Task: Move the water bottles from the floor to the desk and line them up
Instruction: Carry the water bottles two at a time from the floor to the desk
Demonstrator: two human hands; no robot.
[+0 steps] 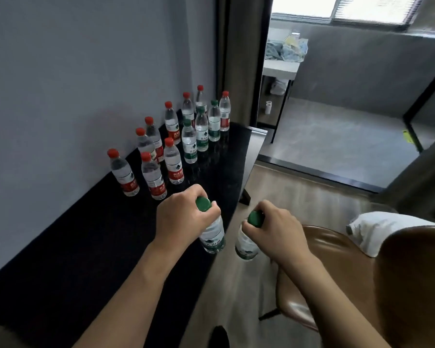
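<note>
Two rows of clear plastic bottles (172, 156) upright on the glossy black desk (86, 237) by the grey wall (73, 59), red caps mostly behind, green caps in front. Brown leather chair (337, 267) close on the right, white pillow (387, 229) beyond. Left hand (183, 219) curled round a green-capped bottle (212, 236) above the desk edge. Right hand (274, 231) gripping another green-capped bottle (246, 243) just off the desk, over the wooden floor (299, 194).

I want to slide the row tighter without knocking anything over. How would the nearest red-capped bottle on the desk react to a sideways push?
The nearest red-capped bottle stands tall and narrow, so a push near its cap would likely tip it. It looks full, so probably fairly heavy and steady when pushed low. The glossy desk should let it slide.
</note>
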